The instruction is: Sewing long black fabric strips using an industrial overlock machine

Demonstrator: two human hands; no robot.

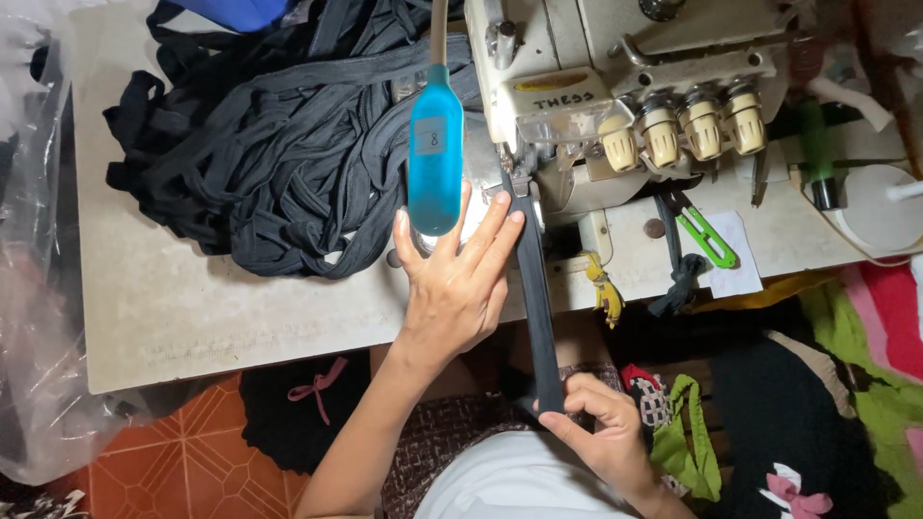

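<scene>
Right now the black strip point(535, 288) runs near-to-far into the sewing machine point(577, 86); the left hand point(457, 288) lies flat, fingers spread, just left of it, while the right hand point(601, 432) pinches its near end.

pale table point(192, 308): black strips point(279, 144), sewing machine point(615, 77), snips point(707, 235).

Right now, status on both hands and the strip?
Left hand flat by the strip at the machine foot. Right hand pinches black strip taut. Blue lamp overhangs left hand.
</scene>
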